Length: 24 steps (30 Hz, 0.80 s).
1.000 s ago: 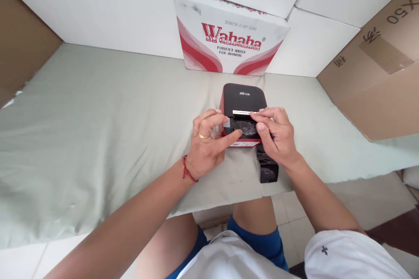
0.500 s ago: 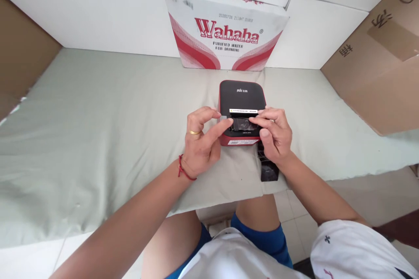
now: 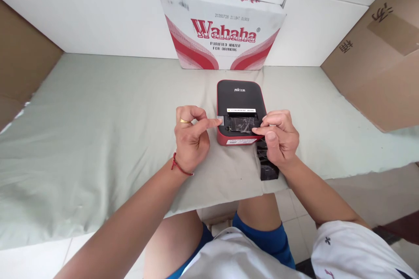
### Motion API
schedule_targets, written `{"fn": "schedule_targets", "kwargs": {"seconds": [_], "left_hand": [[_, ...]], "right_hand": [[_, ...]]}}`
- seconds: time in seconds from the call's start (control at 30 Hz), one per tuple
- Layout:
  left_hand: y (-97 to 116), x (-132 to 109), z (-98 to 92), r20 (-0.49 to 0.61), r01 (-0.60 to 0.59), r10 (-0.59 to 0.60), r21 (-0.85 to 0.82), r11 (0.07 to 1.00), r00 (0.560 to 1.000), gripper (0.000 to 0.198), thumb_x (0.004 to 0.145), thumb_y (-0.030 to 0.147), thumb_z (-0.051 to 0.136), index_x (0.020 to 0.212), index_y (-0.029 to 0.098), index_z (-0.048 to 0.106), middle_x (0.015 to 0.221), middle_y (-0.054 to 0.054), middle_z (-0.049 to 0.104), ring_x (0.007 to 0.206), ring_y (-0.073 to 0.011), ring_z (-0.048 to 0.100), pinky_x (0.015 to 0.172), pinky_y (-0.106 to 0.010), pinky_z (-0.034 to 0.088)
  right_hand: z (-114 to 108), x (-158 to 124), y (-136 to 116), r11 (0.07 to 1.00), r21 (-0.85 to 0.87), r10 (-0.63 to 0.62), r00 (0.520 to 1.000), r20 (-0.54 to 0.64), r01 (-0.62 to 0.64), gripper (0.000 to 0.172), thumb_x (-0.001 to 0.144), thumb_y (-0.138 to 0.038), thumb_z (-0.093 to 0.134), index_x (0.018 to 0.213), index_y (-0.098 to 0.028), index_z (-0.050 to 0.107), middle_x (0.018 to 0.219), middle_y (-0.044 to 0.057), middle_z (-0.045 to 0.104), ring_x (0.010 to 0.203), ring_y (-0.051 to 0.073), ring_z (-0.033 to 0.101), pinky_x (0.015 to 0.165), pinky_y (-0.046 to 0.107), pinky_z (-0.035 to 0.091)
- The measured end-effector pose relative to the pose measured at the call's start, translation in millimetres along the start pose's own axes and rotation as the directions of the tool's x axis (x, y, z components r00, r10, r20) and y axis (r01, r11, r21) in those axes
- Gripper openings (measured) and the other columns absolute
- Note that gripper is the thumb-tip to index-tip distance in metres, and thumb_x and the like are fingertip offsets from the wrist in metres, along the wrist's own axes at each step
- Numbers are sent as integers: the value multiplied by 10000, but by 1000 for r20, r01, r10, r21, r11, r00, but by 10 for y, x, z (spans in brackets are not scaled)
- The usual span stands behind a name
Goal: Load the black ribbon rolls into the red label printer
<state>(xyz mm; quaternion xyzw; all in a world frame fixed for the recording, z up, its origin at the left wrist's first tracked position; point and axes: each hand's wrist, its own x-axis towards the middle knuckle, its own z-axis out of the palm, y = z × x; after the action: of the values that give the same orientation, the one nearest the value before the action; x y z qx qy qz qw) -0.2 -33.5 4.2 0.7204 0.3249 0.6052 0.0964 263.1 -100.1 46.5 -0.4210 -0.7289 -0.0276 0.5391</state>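
A black and red printer-like device (image 3: 240,96) stands on the cloth-covered table. A dark, shiny piece of film (image 3: 242,124) lies over the slot in its top. My left hand (image 3: 193,137) is at the device's left side, one finger extended onto a small grey tab (image 3: 221,120), the other fingers curled with nothing in them. My right hand (image 3: 282,135) touches the right end of the film with a fingertip; its fingers are apart. Below the device's right corner, a strip of dark film (image 3: 269,170) lies on the cloth, partly hidden by my right hand.
Behind the device stands a white and red Wahaha carton (image 3: 224,30) against white boxes (image 3: 111,13). Brown cardboard boxes are at the right (image 3: 382,65) and the left (image 3: 24,56). The table's front edge runs just above my legs.
My left hand has moved left, its finger going from the film to the grey tab. My right hand has shifted slightly right and down along the film.
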Motion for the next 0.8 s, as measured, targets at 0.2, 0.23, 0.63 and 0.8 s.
{"fn": "schedule_targets", "kwargs": {"seconds": [0.2, 0.23, 0.63, 0.8], "left_hand": [[-3, 74, 24, 91, 133, -131, -22, 991, 987, 410, 1198, 220, 618, 884, 311, 865, 929, -42, 621, 988, -260, 592, 966, -498, 563], [-8, 80, 32, 102, 134, -130, -30, 991, 986, 403, 1179, 189, 622, 864, 303, 845, 921, -39, 624, 988, -260, 588, 967, -495, 559], [0, -90, 73, 98, 105, -99, -55, 993, 990, 651, 886, 0, 568, 1430, 308, 747, 1145, -37, 744, 1088, -260, 702, 950, -428, 610], [-55, -59, 84, 175, 506, -476, -248, 826, 862, 593, 842, 68, 579, 1388, 282, 674, 938, 43, 706, 800, -187, 670, 818, -341, 569]], "right_hand": [[9, 20, -22, 999, 25, -25, 1000, -10, 25, 479, 1246, -477, 552, 983, -355, 934, 900, 93, 727, 978, 300, 720, 837, 531, 607], [16, 22, -24, 999, 26, -29, 999, -13, 29, 483, 1247, -474, 549, 979, -353, 933, 899, 93, 729, 974, 298, 720, 836, 527, 609], [-298, 898, -33, 923, 85, 312, 860, 403, -375, 580, 1241, -600, 663, 841, -253, 897, 914, 50, 826, 769, 178, 715, 756, 375, 563], [72, 1514, -42, 870, -488, 452, 494, 743, -64, 262, 1140, -237, 681, 1117, -216, 941, 1132, 94, 912, 1033, 270, 815, 903, 387, 549]]}}
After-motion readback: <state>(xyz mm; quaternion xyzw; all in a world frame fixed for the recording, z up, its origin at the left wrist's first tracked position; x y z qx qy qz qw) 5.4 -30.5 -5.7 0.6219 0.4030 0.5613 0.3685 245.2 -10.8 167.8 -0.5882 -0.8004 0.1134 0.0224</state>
